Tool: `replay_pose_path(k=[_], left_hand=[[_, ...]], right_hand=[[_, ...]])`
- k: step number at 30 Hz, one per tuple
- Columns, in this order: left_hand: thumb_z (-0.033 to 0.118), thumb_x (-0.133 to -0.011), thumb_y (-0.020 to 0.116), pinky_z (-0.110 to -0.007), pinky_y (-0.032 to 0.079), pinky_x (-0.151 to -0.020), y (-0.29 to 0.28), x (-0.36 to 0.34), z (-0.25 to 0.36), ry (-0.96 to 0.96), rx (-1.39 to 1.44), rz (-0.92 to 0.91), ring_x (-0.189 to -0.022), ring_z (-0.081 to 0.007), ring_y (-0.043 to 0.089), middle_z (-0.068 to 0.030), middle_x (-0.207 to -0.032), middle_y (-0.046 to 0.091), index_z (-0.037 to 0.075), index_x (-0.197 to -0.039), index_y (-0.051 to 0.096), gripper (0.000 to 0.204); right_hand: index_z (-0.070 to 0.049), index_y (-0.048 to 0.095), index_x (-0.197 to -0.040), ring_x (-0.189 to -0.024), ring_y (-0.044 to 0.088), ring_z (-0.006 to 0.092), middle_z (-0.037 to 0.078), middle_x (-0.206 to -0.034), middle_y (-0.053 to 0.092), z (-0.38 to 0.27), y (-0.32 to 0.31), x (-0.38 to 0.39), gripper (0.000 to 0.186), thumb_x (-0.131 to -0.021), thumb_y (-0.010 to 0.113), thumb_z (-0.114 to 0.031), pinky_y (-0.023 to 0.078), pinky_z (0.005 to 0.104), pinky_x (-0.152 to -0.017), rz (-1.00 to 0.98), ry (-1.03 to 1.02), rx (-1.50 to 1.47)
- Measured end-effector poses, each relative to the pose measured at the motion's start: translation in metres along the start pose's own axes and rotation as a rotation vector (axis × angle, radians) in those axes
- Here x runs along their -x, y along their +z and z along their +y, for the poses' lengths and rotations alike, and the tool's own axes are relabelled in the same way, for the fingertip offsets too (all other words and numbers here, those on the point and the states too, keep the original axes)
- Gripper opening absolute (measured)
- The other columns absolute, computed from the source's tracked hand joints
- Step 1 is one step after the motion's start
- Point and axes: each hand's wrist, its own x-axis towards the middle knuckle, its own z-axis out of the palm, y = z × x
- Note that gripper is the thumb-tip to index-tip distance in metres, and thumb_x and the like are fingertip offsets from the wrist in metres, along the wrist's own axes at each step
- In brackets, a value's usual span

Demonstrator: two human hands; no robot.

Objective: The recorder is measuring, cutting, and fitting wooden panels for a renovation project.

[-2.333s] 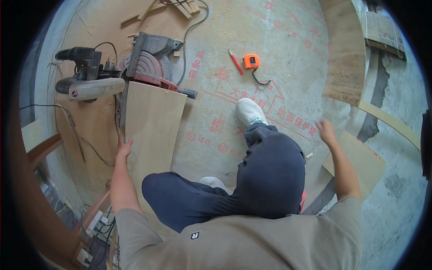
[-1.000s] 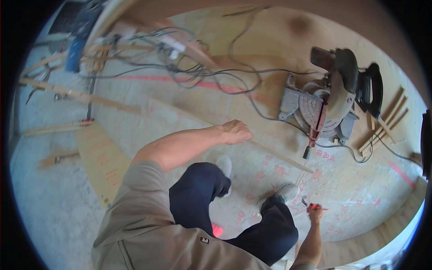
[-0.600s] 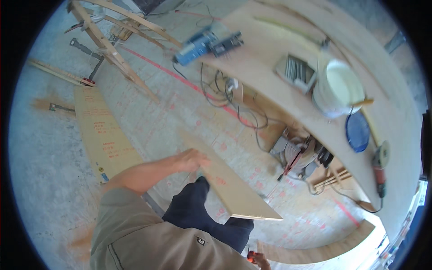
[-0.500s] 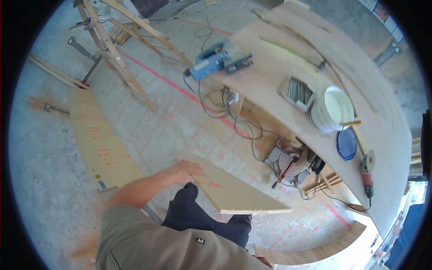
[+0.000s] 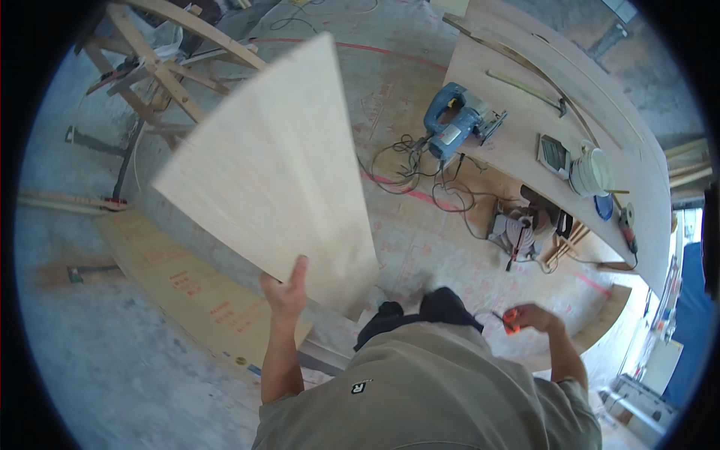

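"Plywood panel (image 5: pixel 277 172), pale-faced. Where is it?"

"Above the floor (image 5: pixel 409 247), reaching up and away from the left hand (image 5: pixel 285 296). Its thumb lies on the near face by the lower edge; the other fingers are mostly hidden, seemingly curled behind."

"And the right hand (image 5: pixel 534 317)?"

"Fingers closed round an orange tape measure (image 5: pixel 511 321), well apart from the panel."

"How would the panel handle?"

"Stiff and fairly light for its breadth, I'd judge, with decent grip, though corners might chip. Held one-handed down there, it could tip; mid-way along a long edge should balance better."

"Anything beyond those left fingers?"

"Blue jigsaw (image 5: pixel 456 124), farther off to their right, on the worktop (image 5: pixel 517 161)."
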Motion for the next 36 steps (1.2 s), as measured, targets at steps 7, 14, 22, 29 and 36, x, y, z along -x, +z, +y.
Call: replay_pose_path(k=[7, 14, 22, 29, 36], left_hand=[[0.011, -0.088, 0.072, -0.028, 0.048, -0.064, -0.023, -0.170, -0.006, 0.111, -0.043, 0.090, -0.072, -0.0119, 0.062, -0.0089, -0.082, 0.071, -0.009, -0.094, 0.069, 0.021], [0.011, -0.088, 0.071, -0.029, 0.048, -0.066, 0.059, -0.359, 0.022, 0.286, -0.018, 0.055, -0.074, -0.0136, 0.062, -0.0095, -0.085, 0.071, -0.008, -0.094, 0.068, 0.020], [0.011, -0.088, 0.071, -0.032, 0.048, -0.070, 0.190, -0.574, 0.083, 0.465, 0.091, -0.023, -0.076, -0.0170, 0.063, -0.0125, -0.084, 0.068, -0.005, -0.093, 0.067, 0.016], [0.007, -0.088, 0.068, -0.033, 0.048, -0.069, 0.346, -0.747, 0.086, 0.595, 0.341, -0.077, -0.073, -0.0189, 0.061, -0.0116, -0.083, 0.066, -0.004, -0.092, 0.064, 0.012], [-0.001, -0.087, 0.061, -0.036, 0.049, -0.075, 0.479, -0.907, 0.112, 0.535, 0.507, -0.179, -0.083, -0.0247, 0.064, -0.0147, -0.090, 0.064, -0.005, -0.101, 0.058, 0.015]], right_hand=[[0.006, 0.054, -0.129, -0.105, 0.064, 0.0185, 0.011, -0.113, 0.066, -0.222, 0.059, -0.097, 0.068, -0.078, 0.081, -0.030, 0.050, 0.0298, -0.091, -0.268, -0.594, -0.470], [-0.002, 0.052, -0.127, -0.103, 0.064, 0.0263, 0.016, -0.118, 0.059, -0.444, 0.068, -0.226, 0.054, -0.088, 0.070, -0.034, 0.060, 0.0443, -0.075, -0.812, -0.668, -0.948], [-0.010, 0.060, -0.106, -0.093, 0.062, 0.0255, 0.009, -0.097, 0.062, -0.683, -0.002, -0.247, 0.042, -0.072, 0.081, -0.024, 0.052, 0.0399, -0.074, 0.622, -1.202, 0.261], [-0.012, 0.054, -0.119, -0.093, 0.060, 0.0312, 0.010, -0.095, 0.060, -0.846, -0.076, -0.326, 0.063, -0.070, 0.083, -0.038, 0.051, 0.0446, -0.070, 1.147, -1.018, 0.482], [-0.010, 0.049, -0.124, -0.096, 0.060, 0.0303, 0.012, -0.098, 0.059, -0.992, -0.205, -0.375, 0.062, -0.075, 0.078, -0.034, 0.052, 0.0442, -0.071, 1.439, -0.714, 0.463]])
